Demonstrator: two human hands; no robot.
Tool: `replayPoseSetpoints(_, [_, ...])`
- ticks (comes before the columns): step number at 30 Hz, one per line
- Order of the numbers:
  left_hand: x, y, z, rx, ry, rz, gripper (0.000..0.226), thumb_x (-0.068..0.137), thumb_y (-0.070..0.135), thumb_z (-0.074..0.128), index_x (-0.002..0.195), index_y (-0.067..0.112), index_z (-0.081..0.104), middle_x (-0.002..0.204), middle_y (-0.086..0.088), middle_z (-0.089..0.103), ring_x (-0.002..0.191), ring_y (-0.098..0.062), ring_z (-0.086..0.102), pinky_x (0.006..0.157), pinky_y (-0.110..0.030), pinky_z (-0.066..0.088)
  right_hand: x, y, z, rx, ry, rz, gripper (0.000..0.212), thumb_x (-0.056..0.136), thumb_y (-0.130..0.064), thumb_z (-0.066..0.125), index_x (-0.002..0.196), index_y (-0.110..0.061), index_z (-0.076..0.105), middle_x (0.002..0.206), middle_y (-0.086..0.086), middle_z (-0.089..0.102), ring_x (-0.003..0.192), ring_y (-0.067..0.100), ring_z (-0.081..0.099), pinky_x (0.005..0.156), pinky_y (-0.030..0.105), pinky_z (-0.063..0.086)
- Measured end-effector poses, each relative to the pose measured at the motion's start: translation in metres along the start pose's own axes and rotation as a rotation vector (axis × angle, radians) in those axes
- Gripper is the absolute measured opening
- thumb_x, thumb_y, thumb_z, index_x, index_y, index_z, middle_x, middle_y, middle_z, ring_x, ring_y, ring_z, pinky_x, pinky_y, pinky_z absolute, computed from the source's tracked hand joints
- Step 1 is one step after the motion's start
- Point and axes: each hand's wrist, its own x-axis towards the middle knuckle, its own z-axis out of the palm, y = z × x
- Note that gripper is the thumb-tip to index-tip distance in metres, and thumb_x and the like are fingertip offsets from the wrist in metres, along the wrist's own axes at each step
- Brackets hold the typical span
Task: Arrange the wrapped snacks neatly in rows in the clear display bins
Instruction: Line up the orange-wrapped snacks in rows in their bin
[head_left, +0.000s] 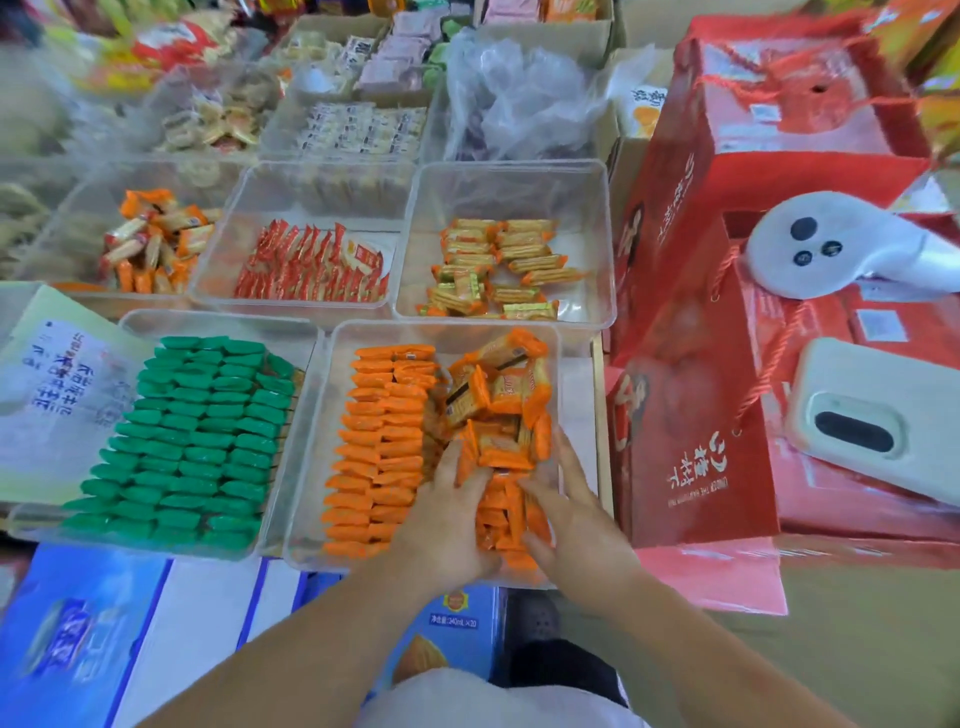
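Observation:
A clear display bin (337, 415) in front of me holds orange wrapped snacks (384, 441). Two neat rows fill its left side; a loose heap (498, 395) lies at its right and back. My left hand (447, 519) and my right hand (571, 514) are both inside the bin's near right part, pressed against a short row of upright orange snacks (506, 514) between them. The fingers of both hands are spread along the packets. To the left stands a clear bin of green wrapped snacks (197, 441) set in tidy rows.
Three clear bins behind hold orange-and-white snacks (150, 244), red snacks (311, 265) and loose yellow-orange snacks (493, 265). Red gift boxes (727, 260) with cord handles stand at the right, with a white device (841, 244) on them. Blue cartons (78, 639) lie below.

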Motion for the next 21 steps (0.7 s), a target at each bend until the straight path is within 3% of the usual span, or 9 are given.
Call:
replayPoseSetpoints(4, [0.006, 0.006, 0.002, -0.042, -0.047, -0.128, 0.13, 0.06, 0.056, 0.089, 0.158, 0.039, 0.005, 0.15, 0.005, -0.052, 0.14, -0.038, 0.039, 0.112, -0.046, 0.041, 0.003, 0.007, 0.004, 0.036, 0.0, -0.02, 0.061, 0.087, -0.025, 0.07, 0.14, -0.043, 0.046, 0.159, -0.02, -0.032, 0.142, 0.021, 0.04, 0.099, 0.036, 0.05])
replayPoseSetpoints(10, [0.015, 0.018, 0.008, -0.041, -0.036, -0.176, 0.12, 0.053, 0.064, 0.086, 0.151, 0.041, 0.021, 0.149, 0.003, -0.053, 0.126, -0.038, 0.054, 0.108, -0.045, 0.044, 0.006, 0.007, 0.004, 0.047, -0.036, 0.0, 0.058, 0.088, -0.021, 0.069, 0.139, -0.039, 0.048, 0.156, -0.021, -0.037, 0.143, 0.021, 0.036, 0.1, 0.038, 0.05])
replayPoseSetpoints(13, [0.014, 0.016, 0.011, -0.039, -0.014, -0.165, 0.113, 0.058, 0.056, 0.087, 0.149, 0.042, 0.023, 0.151, 0.001, -0.051, 0.123, -0.038, 0.055, 0.107, -0.045, 0.045, 0.006, 0.006, 0.003, 0.055, -0.057, 0.012, 0.058, 0.091, -0.02, 0.068, 0.141, -0.04, 0.046, 0.155, -0.024, -0.038, 0.14, 0.021, 0.039, 0.095, 0.038, 0.054])
replayPoseSetpoints(21, [0.016, 0.002, 0.012, -0.139, 0.025, -0.116, 0.107, 0.065, 0.034, 0.092, 0.151, 0.043, 0.03, 0.16, 0.004, -0.036, 0.15, -0.032, 0.025, 0.117, -0.037, 0.033, 0.005, 0.012, 0.002, 0.079, -0.06, -0.034, 0.06, 0.092, -0.02, 0.066, 0.144, -0.04, 0.043, 0.155, -0.022, -0.038, 0.143, 0.021, 0.029, 0.098, 0.035, 0.049])
